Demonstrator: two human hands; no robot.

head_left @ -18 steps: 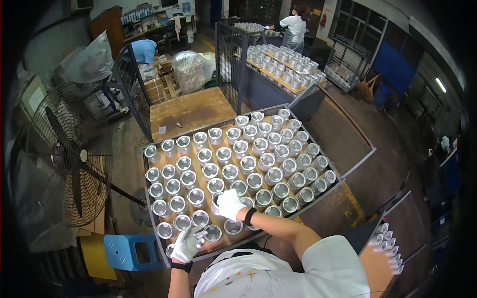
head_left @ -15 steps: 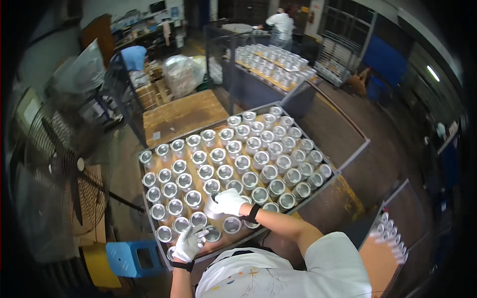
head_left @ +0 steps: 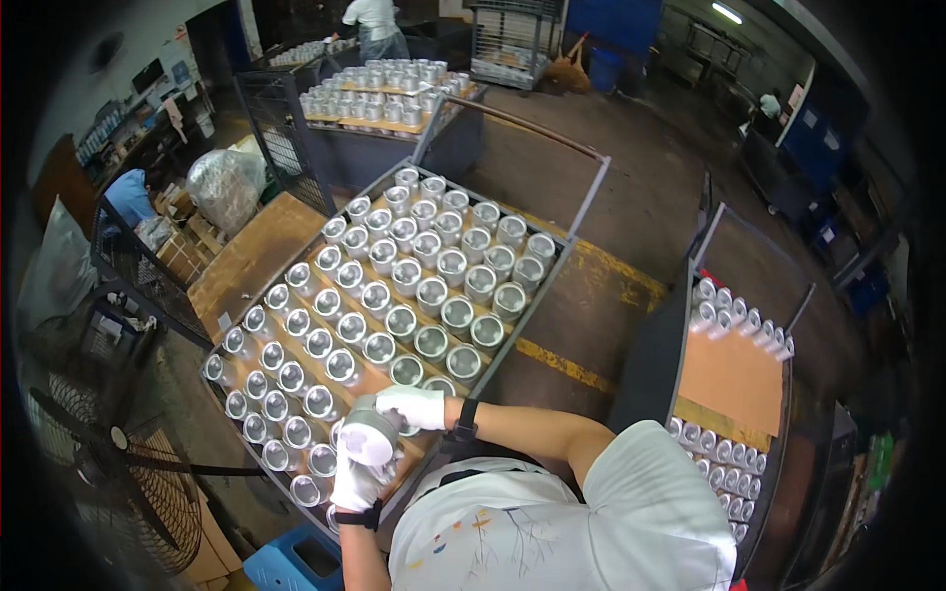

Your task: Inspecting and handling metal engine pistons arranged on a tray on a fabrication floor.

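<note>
Between my gloved hands is a silvery cylindrical metal canister, lifted off the cart and tilted so that one round end faces me. My left hand, in a white glove, is closed around its lower left side. From the right, my right hand, also gloved in white, grips the upper side. Its fingertips are partly hidden behind the metal. Just beyond both hands, rows of similar canisters stand upright on the brown board of a metal cart.
A second cart with a cardboard sheet and more canisters is at the right. A standing fan and a blue stool are at lower left. Farther back, a loaded cart stands near a co-worker.
The view has swung rightward. My right hand has lifted a canister from the rows and brought it toward me. My left hand, then open, has closed on it too.
</note>
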